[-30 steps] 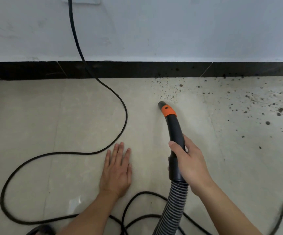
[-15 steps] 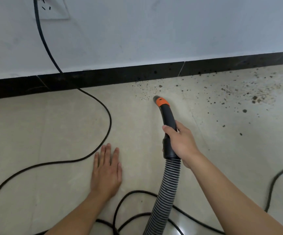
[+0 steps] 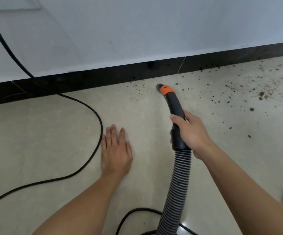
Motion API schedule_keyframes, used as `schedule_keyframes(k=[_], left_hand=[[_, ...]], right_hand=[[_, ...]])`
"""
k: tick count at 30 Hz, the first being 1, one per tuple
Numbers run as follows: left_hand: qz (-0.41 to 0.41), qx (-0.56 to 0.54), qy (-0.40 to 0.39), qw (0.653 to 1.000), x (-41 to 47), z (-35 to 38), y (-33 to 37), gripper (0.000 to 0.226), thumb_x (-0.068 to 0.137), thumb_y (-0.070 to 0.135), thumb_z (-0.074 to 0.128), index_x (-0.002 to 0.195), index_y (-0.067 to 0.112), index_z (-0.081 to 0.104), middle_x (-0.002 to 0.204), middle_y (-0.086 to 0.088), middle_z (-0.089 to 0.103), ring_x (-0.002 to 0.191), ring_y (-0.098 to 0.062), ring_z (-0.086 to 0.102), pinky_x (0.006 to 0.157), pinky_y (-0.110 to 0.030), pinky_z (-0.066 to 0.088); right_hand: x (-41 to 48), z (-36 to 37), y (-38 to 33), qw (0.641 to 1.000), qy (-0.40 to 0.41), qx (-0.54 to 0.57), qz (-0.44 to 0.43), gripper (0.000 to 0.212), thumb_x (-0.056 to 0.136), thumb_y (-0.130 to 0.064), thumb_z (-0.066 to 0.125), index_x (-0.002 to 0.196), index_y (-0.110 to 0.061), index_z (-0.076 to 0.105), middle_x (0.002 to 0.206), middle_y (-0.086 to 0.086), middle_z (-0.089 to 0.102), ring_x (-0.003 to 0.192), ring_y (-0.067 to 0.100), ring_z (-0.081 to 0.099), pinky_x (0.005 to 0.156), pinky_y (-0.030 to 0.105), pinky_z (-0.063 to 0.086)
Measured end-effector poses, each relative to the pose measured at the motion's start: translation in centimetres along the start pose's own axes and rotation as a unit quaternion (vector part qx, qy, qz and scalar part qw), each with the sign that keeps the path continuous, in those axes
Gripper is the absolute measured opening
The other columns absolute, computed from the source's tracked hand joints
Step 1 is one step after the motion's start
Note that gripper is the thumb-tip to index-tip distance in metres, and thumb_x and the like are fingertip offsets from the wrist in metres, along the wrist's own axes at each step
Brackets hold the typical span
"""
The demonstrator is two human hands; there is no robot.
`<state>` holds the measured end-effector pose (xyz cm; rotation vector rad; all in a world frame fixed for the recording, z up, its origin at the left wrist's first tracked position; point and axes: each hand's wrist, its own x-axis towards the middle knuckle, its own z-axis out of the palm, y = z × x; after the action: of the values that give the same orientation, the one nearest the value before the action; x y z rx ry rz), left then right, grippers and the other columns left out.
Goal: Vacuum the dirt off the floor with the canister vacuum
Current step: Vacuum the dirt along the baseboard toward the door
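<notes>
While the right hand (image 3: 192, 134) is clenched around the black vacuum handle (image 3: 175, 116), its orange-collared nozzle (image 3: 161, 87) points ahead of the knuckles toward the black baseboard (image 3: 103, 78), tip close to the pale floor (image 3: 52, 133). The ribbed grey hose (image 3: 176, 187) runs back from the handle beneath the right wrist, and the dirt (image 3: 256, 89) lies scattered mostly to the right of the nozzle along the baseboard, well apart from the hand, with a few specks just left of the tip. The left hand (image 3: 115, 151) lies flat and released on the floor, fingers spread, just beside a loop of black power cord (image 3: 100, 119).
</notes>
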<state>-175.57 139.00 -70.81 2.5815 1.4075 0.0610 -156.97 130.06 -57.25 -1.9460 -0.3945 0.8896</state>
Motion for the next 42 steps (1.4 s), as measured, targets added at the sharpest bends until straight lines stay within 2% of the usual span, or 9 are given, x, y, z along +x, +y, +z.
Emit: schedule_keyframes(k=[8, 14, 17, 22, 28, 31, 34, 37, 42], left_hand=[[-0.008, 0.021, -0.007, 1.000, 0.2, 0.0, 0.0, 0.060, 0.095, 0.036, 0.023, 0.148, 0.011, 0.037, 0.156, -0.017, 0.026, 0.147, -0.029, 0.019, 0.117, -0.044, 0.011], [-0.007, 0.026, -0.007, 1.000, 0.5, 0.0, 0.1, 0.059, 0.096, 0.036, 0.023, 0.149, 0.012, 0.034, 0.157, -0.017, 0.024, 0.148, -0.029, 0.017, 0.117, -0.044, 0.010], [-0.006, 0.025, -0.005, 1.000, 0.4, -0.1, 0.1, 0.058, 0.096, 0.035, 0.024, 0.148, 0.011, 0.036, 0.156, -0.017, 0.026, 0.147, -0.029, 0.019, 0.117, -0.044, 0.011], [-0.009, 0.024, 0.000, 1.000, 0.4, 0.0, 0.1, 0.058, 0.096, 0.036, 0.024, 0.148, 0.012, 0.035, 0.157, -0.016, 0.025, 0.147, -0.028, 0.018, 0.116, -0.043, 0.011], [-0.011, 0.025, 0.000, 1.000, 0.3, -0.1, 0.1, 0.058, 0.097, 0.036, 0.023, 0.149, 0.012, 0.033, 0.157, -0.016, 0.024, 0.148, -0.028, 0.017, 0.116, -0.043, 0.010], [-0.011, 0.029, -0.009, 0.999, 0.4, -0.1, 0.0, 0.059, 0.096, 0.037, 0.021, 0.149, 0.013, 0.032, 0.158, -0.016, 0.022, 0.148, -0.028, 0.015, 0.117, -0.043, 0.008], [-0.014, 0.023, -0.010, 1.000, 0.4, -0.1, 0.0, 0.059, 0.096, 0.036, 0.023, 0.148, 0.013, 0.036, 0.157, -0.016, 0.024, 0.147, -0.029, 0.017, 0.117, -0.043, 0.009], [-0.009, 0.020, -0.002, 1.000, 0.5, -0.2, 0.0, 0.058, 0.095, 0.035, 0.026, 0.146, 0.012, 0.040, 0.156, -0.017, 0.028, 0.146, -0.030, 0.021, 0.116, -0.044, 0.012], [-0.008, 0.016, 0.005, 1.000, 0.5, 0.0, 0.0, 0.058, 0.094, 0.034, 0.027, 0.145, 0.011, 0.042, 0.154, -0.017, 0.031, 0.145, -0.030, 0.025, 0.115, -0.044, 0.014]], right_hand=[[2.2, 0.0, -2.3, 0.999, -0.019, 0.032, 0.025, 0.005, 0.097, -0.032, 0.061, 0.100, -0.035, 0.063, 0.091, 0.013, 0.065, 0.075, 0.028, 0.065, 0.081, 0.056, 0.059], [3.0, 0.5, -4.3, 0.995, -0.068, 0.047, 0.055, 0.015, 0.098, -0.026, 0.061, 0.112, -0.022, 0.062, 0.080, 0.012, 0.060, 0.063, 0.026, 0.063, 0.057, 0.040, 0.060], [2.8, 1.7, -5.0, 0.993, -0.095, 0.035, 0.058, 0.016, 0.097, -0.027, 0.061, 0.113, -0.022, 0.063, 0.075, 0.013, 0.062, 0.059, 0.027, 0.062, 0.053, 0.035, 0.058], [2.4, 3.6, -5.1, 0.991, -0.122, 0.027, 0.048, 0.014, 0.097, -0.027, 0.062, 0.110, -0.024, 0.064, 0.076, 0.011, 0.062, 0.059, 0.024, 0.063, 0.059, 0.040, 0.060], [2.7, 2.4, -4.9, 0.995, -0.086, 0.027, 0.049, 0.021, 0.097, -0.027, 0.061, 0.118, -0.025, 0.062, 0.083, 0.013, 0.062, 0.059, 0.025, 0.063, 0.052, 0.033, 0.057], [2.7, 3.8, -5.0, 0.993, -0.111, 0.007, 0.029, 0.022, 0.096, -0.028, 0.063, 0.118, -0.026, 0.064, 0.078, 0.008, 0.064, 0.063, 0.024, 0.063, 0.062, 0.040, 0.060], [2.5, 5.8, -4.9, 0.989, -0.147, -0.014, -0.004, 0.010, 0.093, -0.031, 0.064, 0.101, -0.036, 0.064, 0.077, 0.003, 0.066, 0.068, 0.024, 0.065, 0.075, 0.047, 0.060], [2.8, 4.1, -4.9, 0.992, -0.122, -0.022, -0.005, 0.010, 0.094, -0.029, 0.064, 0.097, -0.039, 0.063, 0.076, 0.004, 0.066, 0.066, 0.023, 0.064, 0.072, 0.044, 0.059], [1.8, -3.4, -4.7, 0.997, -0.042, 0.000, 0.064, 0.011, 0.096, -0.026, 0.063, 0.106, -0.022, 0.065, 0.069, 0.014, 0.065, 0.056, 0.028, 0.063, 0.053, 0.036, 0.056]])
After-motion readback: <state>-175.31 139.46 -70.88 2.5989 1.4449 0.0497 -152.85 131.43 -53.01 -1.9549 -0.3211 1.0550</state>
